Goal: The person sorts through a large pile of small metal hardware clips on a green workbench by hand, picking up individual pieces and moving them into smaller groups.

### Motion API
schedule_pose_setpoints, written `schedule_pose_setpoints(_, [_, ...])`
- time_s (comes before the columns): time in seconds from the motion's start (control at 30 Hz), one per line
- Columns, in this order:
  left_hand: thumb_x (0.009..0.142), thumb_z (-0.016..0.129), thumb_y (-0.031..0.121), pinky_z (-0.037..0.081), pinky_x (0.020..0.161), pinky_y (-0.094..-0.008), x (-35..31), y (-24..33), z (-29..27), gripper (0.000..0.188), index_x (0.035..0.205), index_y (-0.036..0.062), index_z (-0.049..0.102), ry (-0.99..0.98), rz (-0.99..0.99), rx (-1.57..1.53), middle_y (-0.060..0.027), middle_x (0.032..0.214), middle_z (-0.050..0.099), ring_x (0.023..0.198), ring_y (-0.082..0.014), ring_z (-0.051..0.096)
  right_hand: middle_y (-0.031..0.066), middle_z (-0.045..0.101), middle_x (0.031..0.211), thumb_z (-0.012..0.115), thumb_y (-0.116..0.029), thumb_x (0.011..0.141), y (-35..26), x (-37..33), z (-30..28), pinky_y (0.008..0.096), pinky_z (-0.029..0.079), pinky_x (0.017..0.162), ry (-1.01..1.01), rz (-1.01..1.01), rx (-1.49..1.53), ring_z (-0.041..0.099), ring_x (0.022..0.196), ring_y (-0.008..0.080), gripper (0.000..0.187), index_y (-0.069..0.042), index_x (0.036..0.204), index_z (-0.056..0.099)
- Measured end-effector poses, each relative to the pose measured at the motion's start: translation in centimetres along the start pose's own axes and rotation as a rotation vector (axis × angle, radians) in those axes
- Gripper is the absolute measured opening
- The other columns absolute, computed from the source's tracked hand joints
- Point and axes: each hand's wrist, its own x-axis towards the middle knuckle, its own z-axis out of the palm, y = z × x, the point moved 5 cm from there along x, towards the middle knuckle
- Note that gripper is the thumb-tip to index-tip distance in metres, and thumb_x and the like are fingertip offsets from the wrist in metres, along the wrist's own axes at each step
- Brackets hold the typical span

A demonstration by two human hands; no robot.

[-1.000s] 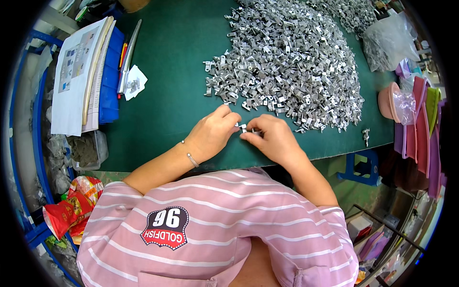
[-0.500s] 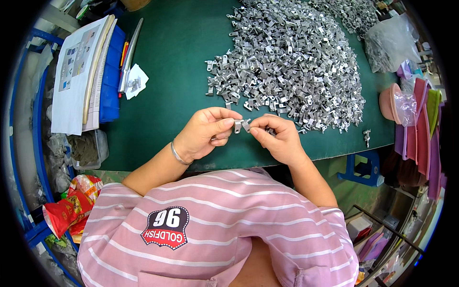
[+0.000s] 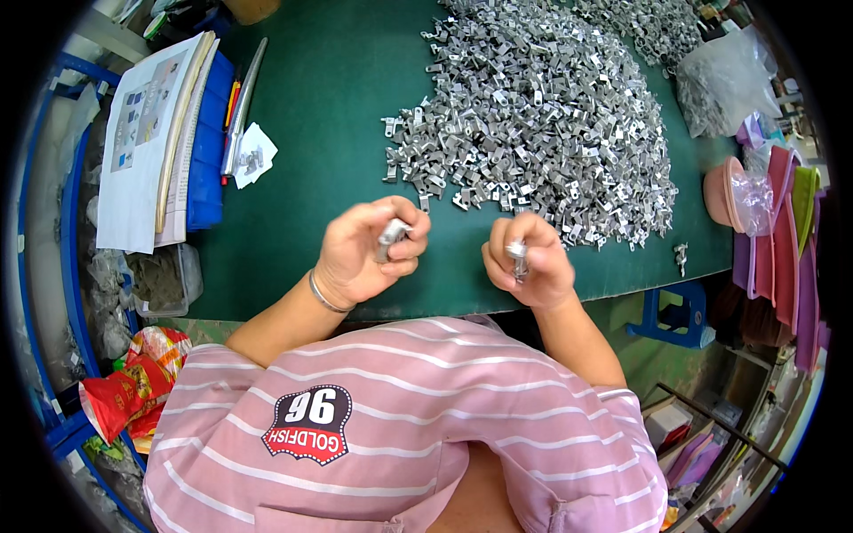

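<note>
My left hand [image 3: 369, 249], with a silver bangle at its wrist, is closed around a small metal bracket [image 3: 392, 236], slightly smeared by motion. Apart from it, my right hand [image 3: 536, 265] is closed too, with a small shiny metal piece [image 3: 517, 255] showing between its fingers; its exact shape is blurred. Both hands hover over the near edge of the green tabletop [image 3: 329, 160]. Just beyond them spreads a big heap of small silver metal brackets [image 3: 551, 124]. One loose bracket [image 3: 424, 203] lies between the hands at the heap's near edge.
Papers [image 3: 147, 142] lean on a blue bin [image 3: 209, 133] at the left, beside pens and a metal ruler [image 3: 244, 111]. At the right stand a plastic bag [image 3: 729, 80], a pink tub [image 3: 727, 194] and a lone metal piece [image 3: 681, 258]. A blue stool [image 3: 673, 315] is below.
My hands were together at the middle, holding metal pieces side by side. Now they have parted, the left moving slightly left and the right moving right, each with metal in its fingers.
</note>
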Motion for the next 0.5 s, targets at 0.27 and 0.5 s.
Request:
schedule_pose_setpoints(0.27, [0.077,0.072,0.014,0.046,0.056,-0.0294,1.6,3.2,0.6,0.02,0.08,-0.0012,0.059,0.434,0.54,1.849,-0.0074,0.071,0.059,0.06,-0.0196,0.056,0.0068,0.061,0.075,0.064,-0.019,0.083,-0.6,2.4,-1.3,0.0299,0.046,0.046,0.302,-0.029,-1.594,0.06,0.059,0.0202,0.015,-0.005,0.08,0.063])
schedule_pose_setpoints(0.5, [0.073,0.073,0.009,0.048,0.061,-0.0331,2.2,2.3,0.0,0.017,0.079,-0.0006,0.061,0.375,0.543,2.042,-0.0121,0.074,0.06,0.066,-0.0254,0.058,0.0074,0.054,0.068,0.066,-0.014,0.077,0.2,3.4,1.0,0.0368,0.049,0.051,0.185,-0.237,-2.075,0.06,0.061,0.0264,0.013,-0.006,0.071,0.058])
